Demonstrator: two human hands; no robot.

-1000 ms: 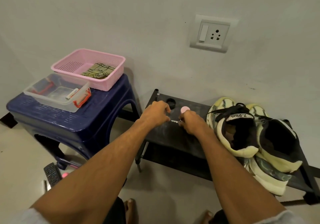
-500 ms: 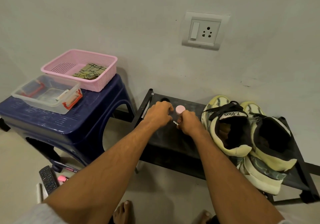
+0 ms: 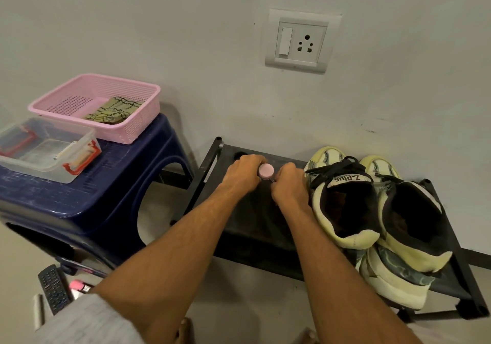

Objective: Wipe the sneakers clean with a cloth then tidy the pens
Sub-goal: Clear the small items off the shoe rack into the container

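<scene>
On the black shoe rack (image 3: 255, 221) my left hand (image 3: 243, 175) is curled round a pen with a round pink cap (image 3: 266, 170); only the cap shows between my hands. Just right of it, my right hand (image 3: 289, 187) pinches a thin silvery pen part (image 3: 272, 180), mostly hidden by my fingers. The pair of yellow-and-black sneakers (image 3: 345, 205) stands on the rack's right half, beside my right wrist. A folded green patterned cloth (image 3: 113, 110) lies in the pink basket (image 3: 148, 110). One white pen (image 3: 65, 151) lies in the clear box (image 3: 79, 168).
Basket and box sit on a dark blue plastic stool (image 3: 114, 192) left of the rack. A wall socket (image 3: 300, 41) is above the rack. On the floor at lower left lie a remote (image 3: 51, 285) and a pink-topped item (image 3: 78, 285).
My hands have drawn closer together on the rack. The pink cap, earlier by my right hand, now sits against my left hand. The view has shifted slightly.
</scene>
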